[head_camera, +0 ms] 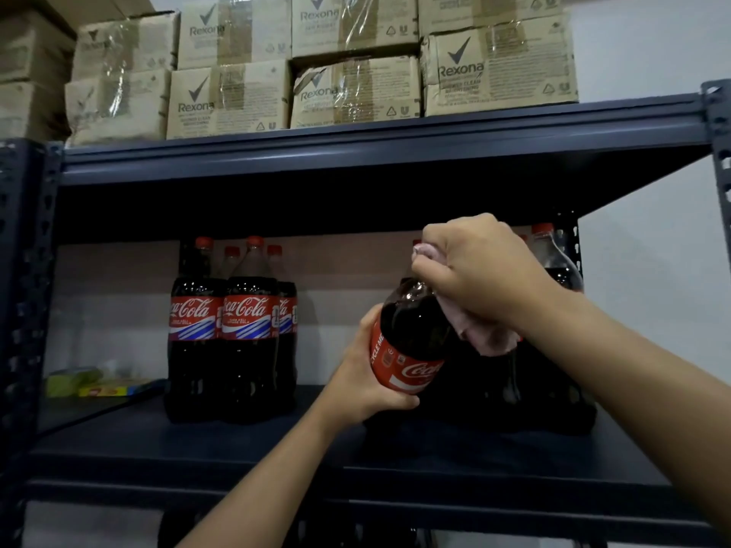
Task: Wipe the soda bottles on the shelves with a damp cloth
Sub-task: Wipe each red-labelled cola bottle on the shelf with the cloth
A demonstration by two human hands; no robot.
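**Bottle Held Tilted While a Cloth Covered Its Neck**

On the middle shelf [237, 448] of a dark metal rack, a cola bottle [411, 342] was held up and tilted, its top leaning to the right and its red label turned toward the camera; the left hand [370, 373] gripped it from the left side at the label, fingers curled behind the body and thumb wrapped under the label's lower edge; the right hand [474, 274] was closed in a fist over the bottle's neck and cap, clamped on a pale pink cloth [484, 334]; a fold of that cloth showed above the fist beside the thumb, and a longer tail hung down below the hand against the bottle's shoulder; the cap itself was hidden under the cloth and fingers.

To the left, well apart from the held bottle, a cluster of upright bottles [237, 330] with red caps stood on the same shelf, two in front and more behind them; at the right, behind the right forearm, another bottle [553, 263] stood upright, its lower part lost in shadow; at the far left end of the shelf lay a small green and yellow package [99, 383], too blurred to identify.

Above, on the upper shelf [356, 152], cardboard cartons [356, 92] printed with Rexona and wrapped in clear film were stacked two high, side by side across the width of the rack.
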